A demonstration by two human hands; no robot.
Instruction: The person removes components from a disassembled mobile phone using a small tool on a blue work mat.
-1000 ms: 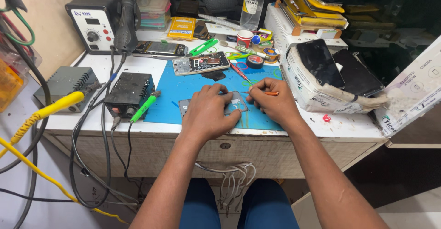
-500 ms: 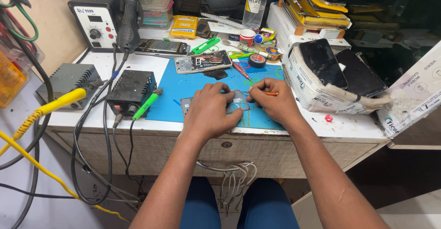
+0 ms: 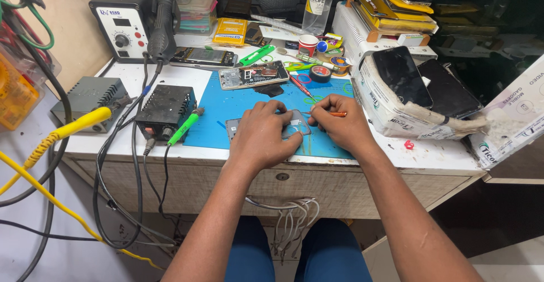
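Blue mat, two hands, one phone frame

Blue work mat (image 3: 249,109) occupies the frame centre; one grey phone frame (image 3: 297,124) lies on it at centre, touching both hands. Left hand (image 3: 263,135) rests palm-down over the frame's left part, fingers curled and pressing it flat; right hand (image 3: 340,124) is closed around one orange-handled tool (image 3: 331,114), its tip at the frame's upper right edge. One opened phone (image 3: 253,75) lies at the mat's upper edge; one red-handled tool (image 3: 300,85) lies just right of it. Upper left holds one hot-air station (image 3: 122,24); left of centre sit two dark boxes: one grey unit (image 3: 90,98), one black unit (image 3: 167,109). One clear bottle (image 3: 317,1) stands at upper centre.
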